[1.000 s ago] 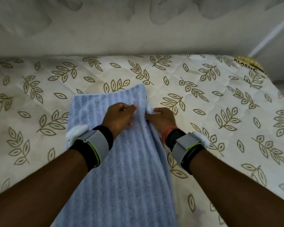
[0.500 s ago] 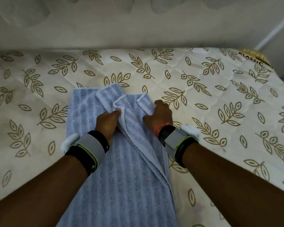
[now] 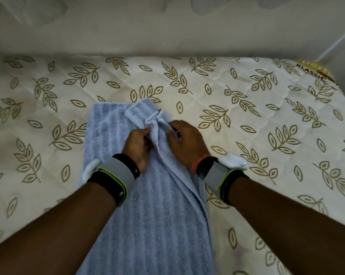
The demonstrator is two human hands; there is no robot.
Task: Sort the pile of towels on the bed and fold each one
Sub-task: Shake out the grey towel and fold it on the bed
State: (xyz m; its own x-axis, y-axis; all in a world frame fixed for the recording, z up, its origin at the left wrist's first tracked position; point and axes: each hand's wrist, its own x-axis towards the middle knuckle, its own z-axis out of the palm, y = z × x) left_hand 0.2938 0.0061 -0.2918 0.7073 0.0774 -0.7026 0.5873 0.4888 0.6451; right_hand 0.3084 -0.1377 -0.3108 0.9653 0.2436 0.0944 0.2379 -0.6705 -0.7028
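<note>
A long light-blue ribbed towel (image 3: 147, 215) lies lengthwise on the mattress, folded along its length, running from the middle of the bed toward me. My left hand (image 3: 138, 145) and my right hand (image 3: 184, 141) sit side by side near its far end. Both pinch the loose top layer and its white hemmed edge, which is lifted and bunched between them. A corner flap (image 3: 140, 112) curls over just beyond my fingers. No other towel shows in this view.
The mattress (image 3: 247, 116) is cream with a tan leaf print and carries a yellow label (image 3: 314, 74) at its far right corner. A pale wall (image 3: 167, 26) runs along the far side. Both wrists wear grey and black bands.
The top layer's far edge, flat a second ago, has been lifted and gathered. My hands have closed toward each other and the flap is more bunched.
</note>
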